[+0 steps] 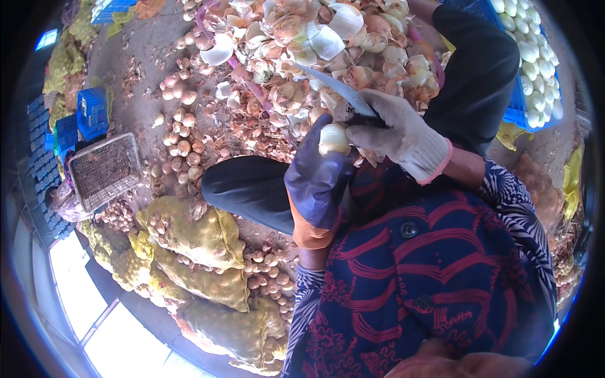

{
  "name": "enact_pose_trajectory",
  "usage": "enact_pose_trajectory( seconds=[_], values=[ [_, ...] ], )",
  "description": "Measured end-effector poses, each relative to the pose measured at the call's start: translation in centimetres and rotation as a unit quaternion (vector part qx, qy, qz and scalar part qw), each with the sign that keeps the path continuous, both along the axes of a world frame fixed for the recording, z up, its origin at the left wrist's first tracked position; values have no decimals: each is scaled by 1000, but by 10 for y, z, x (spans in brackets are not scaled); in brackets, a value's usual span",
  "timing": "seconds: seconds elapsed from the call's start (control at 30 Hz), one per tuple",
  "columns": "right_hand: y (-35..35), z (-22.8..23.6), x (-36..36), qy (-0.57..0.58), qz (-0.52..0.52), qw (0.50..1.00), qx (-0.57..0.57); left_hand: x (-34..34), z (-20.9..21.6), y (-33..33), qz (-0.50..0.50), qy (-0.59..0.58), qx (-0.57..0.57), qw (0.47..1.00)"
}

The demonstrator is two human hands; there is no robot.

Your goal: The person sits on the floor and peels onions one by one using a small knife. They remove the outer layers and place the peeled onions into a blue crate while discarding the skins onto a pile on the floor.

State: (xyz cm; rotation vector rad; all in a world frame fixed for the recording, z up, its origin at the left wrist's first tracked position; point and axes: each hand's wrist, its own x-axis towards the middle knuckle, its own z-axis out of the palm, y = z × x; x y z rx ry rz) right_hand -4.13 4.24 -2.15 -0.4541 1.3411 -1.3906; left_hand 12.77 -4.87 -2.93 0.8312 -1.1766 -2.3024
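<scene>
- Left hand (317, 183), in a dark coated glove, has its fingers curled closed around a peeled onion (333, 138), held above the lap.
- Right hand (394, 132), in a pale knit glove, is closed on a knife (343, 93).
- The blade's long axis runs up-left from the grip; the onion lies just below the blade's base, touching both gloves.
</scene>
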Motion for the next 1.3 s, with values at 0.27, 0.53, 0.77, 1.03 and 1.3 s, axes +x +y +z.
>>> enact_pose_trajectory(
  seconds=[0.27, 0.53, 0.77, 1.03, 1.3],
  values=[
    [11, -16, -6, 106, 70, 992, -25, -6, 0, 10, 27, -64, 50, 996],
    [9, -32, -5, 350, 75, 933, -24, -6, -30, 10, -78, -182, -325, 925],
    [5, -53, 2, 497, 55, 865, -38, -28, -16, 15, -27, -251, -224, 941],
    [-8, -50, 2, 571, 72, 817, 34, -31, -18, 19, -2, -245, -201, 949],
    [52, 44, -35, 562, 248, 785, 82, -23, -31, 18, 38, -128, -229, 964]
  ],
)
